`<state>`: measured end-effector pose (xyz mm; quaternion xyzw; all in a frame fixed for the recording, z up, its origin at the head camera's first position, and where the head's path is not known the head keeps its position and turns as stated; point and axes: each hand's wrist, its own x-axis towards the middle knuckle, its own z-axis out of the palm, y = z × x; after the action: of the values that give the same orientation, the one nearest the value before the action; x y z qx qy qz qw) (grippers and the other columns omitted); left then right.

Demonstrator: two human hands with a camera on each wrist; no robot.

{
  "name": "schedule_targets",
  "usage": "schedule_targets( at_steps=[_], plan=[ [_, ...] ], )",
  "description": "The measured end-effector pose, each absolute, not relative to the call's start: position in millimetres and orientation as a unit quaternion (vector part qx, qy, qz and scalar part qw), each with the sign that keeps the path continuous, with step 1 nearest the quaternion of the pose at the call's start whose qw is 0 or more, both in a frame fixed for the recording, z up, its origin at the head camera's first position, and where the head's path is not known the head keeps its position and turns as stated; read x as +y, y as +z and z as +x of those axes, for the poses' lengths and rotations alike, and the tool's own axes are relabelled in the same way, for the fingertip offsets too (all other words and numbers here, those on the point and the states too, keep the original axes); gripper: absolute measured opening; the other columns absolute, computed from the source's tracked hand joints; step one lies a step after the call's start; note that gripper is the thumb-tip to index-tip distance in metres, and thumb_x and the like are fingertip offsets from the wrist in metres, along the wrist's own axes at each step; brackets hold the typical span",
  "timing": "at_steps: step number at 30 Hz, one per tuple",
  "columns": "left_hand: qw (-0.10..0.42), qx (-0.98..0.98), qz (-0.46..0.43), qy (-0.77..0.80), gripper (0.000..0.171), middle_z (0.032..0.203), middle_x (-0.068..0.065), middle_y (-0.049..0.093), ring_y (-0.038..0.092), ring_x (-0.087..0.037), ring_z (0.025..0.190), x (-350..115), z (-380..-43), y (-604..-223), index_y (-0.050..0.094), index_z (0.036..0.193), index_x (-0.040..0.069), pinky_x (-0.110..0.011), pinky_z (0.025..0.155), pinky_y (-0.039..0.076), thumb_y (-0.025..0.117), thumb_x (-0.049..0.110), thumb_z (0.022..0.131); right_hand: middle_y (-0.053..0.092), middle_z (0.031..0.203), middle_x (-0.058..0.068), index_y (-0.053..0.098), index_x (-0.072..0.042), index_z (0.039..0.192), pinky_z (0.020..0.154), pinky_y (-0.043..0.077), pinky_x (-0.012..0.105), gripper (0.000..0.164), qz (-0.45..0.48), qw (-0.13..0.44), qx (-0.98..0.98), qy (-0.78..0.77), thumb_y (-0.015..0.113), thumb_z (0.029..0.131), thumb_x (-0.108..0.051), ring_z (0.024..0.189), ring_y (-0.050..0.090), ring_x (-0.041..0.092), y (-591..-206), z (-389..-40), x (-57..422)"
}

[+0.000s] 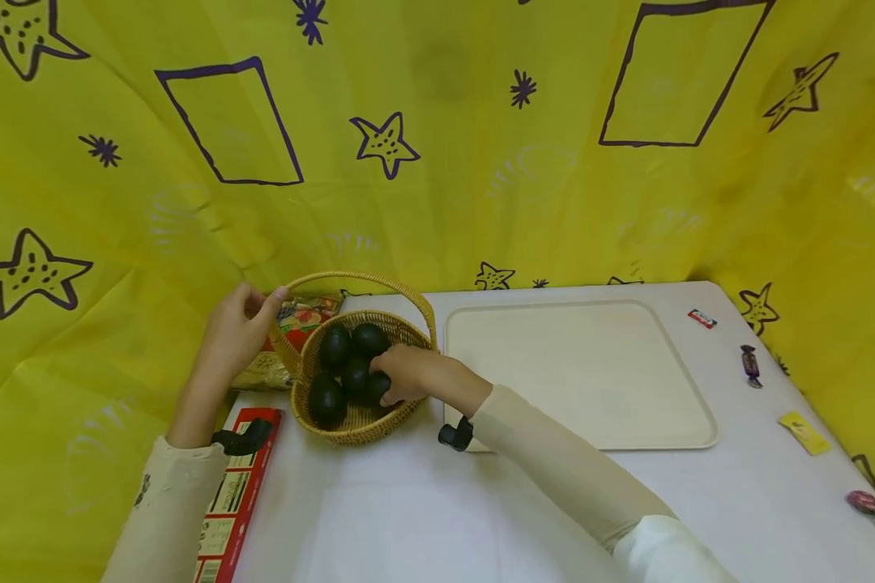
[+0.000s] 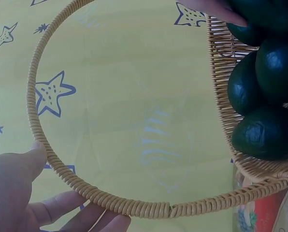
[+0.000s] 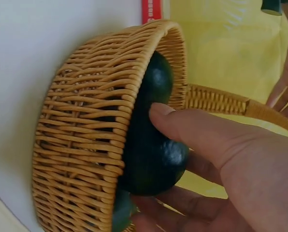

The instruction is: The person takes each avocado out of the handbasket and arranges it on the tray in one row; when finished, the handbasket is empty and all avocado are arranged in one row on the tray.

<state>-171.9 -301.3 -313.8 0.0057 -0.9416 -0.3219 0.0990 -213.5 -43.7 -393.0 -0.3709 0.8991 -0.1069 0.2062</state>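
Observation:
A wicker basket (image 1: 335, 436) with a tall arched handle (image 1: 424, 306) stands at the left of the table, several dark green avocados (image 1: 327, 400) inside it. My left hand (image 1: 239, 334) holds the left side of the handle, thumb on one side and fingers on the other in the left wrist view. Over the basket's right rim reaches my right hand (image 1: 407, 372). Its thumb and fingers grip a glossy avocado (image 3: 156, 164), which sits at the rim among the others. Part of that fruit is hidden behind the fingers.
Right of the basket lies a beige tray (image 1: 569, 376). Colourful packages (image 1: 302, 320) sit behind the basket, and a red box (image 1: 244, 494) lies by the left arm. Wrapped candies (image 1: 751, 366) and a lollipop (image 1: 862, 503) line the right edge. Yellow cloth (image 1: 445, 202) surrounds the table.

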Motion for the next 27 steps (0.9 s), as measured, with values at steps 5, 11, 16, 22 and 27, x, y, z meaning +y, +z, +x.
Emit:
schedule_targets(
  at_steps=[5, 11, 16, 22, 27],
  plan=[
    [0.100, -0.943, 0.009, -0.318, 0.063, 0.116, -0.026, 0.062, 0.059, -0.042, 0.103, -303.2, -170.8, -313.5, 0.055, 0.112, -0.002, -0.054, 0.084, 0.048, 0.044, 0.060, 0.109, 0.057, 0.152, 0.013, 0.054, -0.010, 0.153, 0.108, 0.051, 0.037, 0.063, -0.363, 0.196, 0.902, -0.129, 0.077, 0.099, -0.033, 0.138, 0.056, 0.026, -388.9, -210.1, -40.7],
    [0.099, -0.944, 0.007, -0.314, 0.064, 0.117, -0.026, 0.061, 0.059, -0.043, 0.104, -303.1, -171.5, -314.2, 0.055, 0.113, -0.002, -0.056, 0.086, 0.049, 0.044, 0.061, 0.109, 0.051, 0.158, 0.014, 0.047, -0.017, 0.160, 0.114, 0.047, 0.042, 0.062, -0.357, 0.196, 0.900, -0.159, 0.069, 0.105, -0.036, 0.145, 0.050, 0.029, -392.5, -209.3, -39.2],
    [0.099, -0.943, 0.006, -0.317, 0.064, 0.116, -0.026, 0.062, 0.059, -0.042, 0.104, -303.4, -172.1, -314.4, 0.055, 0.113, -0.001, -0.055, 0.085, 0.049, 0.044, 0.061, 0.108, 0.044, 0.160, 0.020, 0.043, -0.022, 0.163, 0.114, 0.047, 0.047, 0.057, -0.341, 0.156, 0.910, -0.176, 0.058, 0.110, -0.037, 0.144, 0.051, 0.034, -396.0, -211.6, -42.1],
    [0.100, -0.944, 0.002, -0.314, 0.064, 0.116, -0.027, 0.062, 0.059, -0.042, 0.104, -303.9, -172.2, -315.0, 0.055, 0.113, -0.003, -0.056, 0.086, 0.049, 0.044, 0.060, 0.109, 0.048, 0.155, 0.021, 0.045, -0.022, 0.161, 0.098, 0.057, 0.048, 0.054, -0.314, 0.086, 0.930, -0.170, 0.052, 0.112, -0.043, 0.128, 0.064, 0.035, -406.7, -213.0, -47.2],
    [0.101, -0.943, 0.002, -0.316, 0.064, 0.117, -0.026, 0.062, 0.059, -0.043, 0.105, -304.1, -172.6, -315.3, 0.055, 0.113, -0.002, -0.056, 0.087, 0.049, 0.044, 0.060, 0.109, 0.047, 0.157, 0.020, 0.041, -0.020, 0.164, 0.101, 0.057, 0.047, 0.062, -0.307, 0.099, 0.932, -0.166, 0.059, 0.109, -0.044, 0.133, 0.062, 0.034, -410.2, -213.0, -49.1]
  ],
)
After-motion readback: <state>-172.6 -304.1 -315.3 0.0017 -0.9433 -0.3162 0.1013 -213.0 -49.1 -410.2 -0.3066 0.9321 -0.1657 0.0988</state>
